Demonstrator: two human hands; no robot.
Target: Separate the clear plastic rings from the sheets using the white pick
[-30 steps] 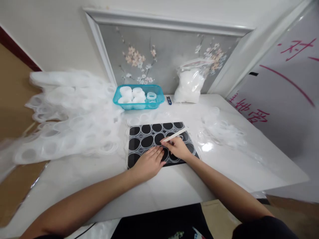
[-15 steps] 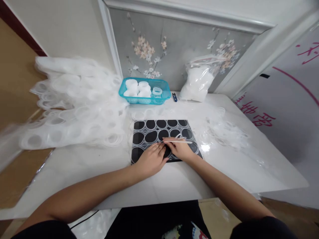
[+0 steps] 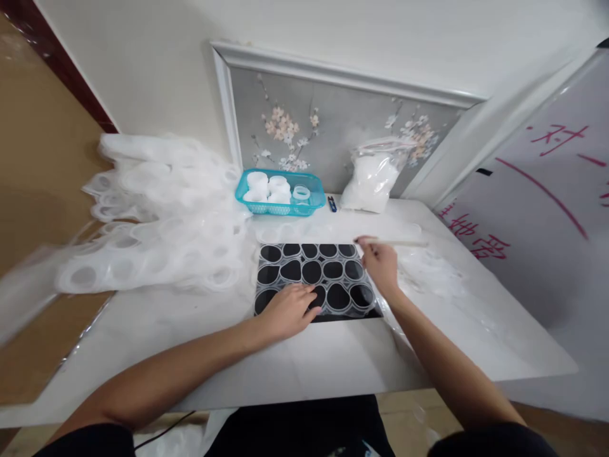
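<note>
The dark board [image 3: 375, 313] lay flat on the table [image 3: 333, 368], and the sheet of ring shapes [image 3: 301, 270] was spread over it, its rows of outlines close together — none looked lifted away, though the part under the left hand [image 3: 290, 310] could not be judged. That hand rested palm down on the near edge, fingers extended and gripping nothing. The right hand [image 3: 382, 263] was up by the board's far right corner, fingers closed on a slim white stick [image 3: 406, 242] (a little blurred) that pointed off to the right. As for progress, the sheet seemed to be partway through at most; whether any outline on it was finished, I could not tell. White round pieces [image 3: 257, 184] sat in the blue basket [image 3: 309, 209] beside a clear ring [image 3: 301, 193], and those looked like work already done. Much appeared to be left — a big heap of similar sheets [image 3: 181, 190] filled the left side, while thin, translucent scraps [image 3: 431, 273] lay on the right.
</note>
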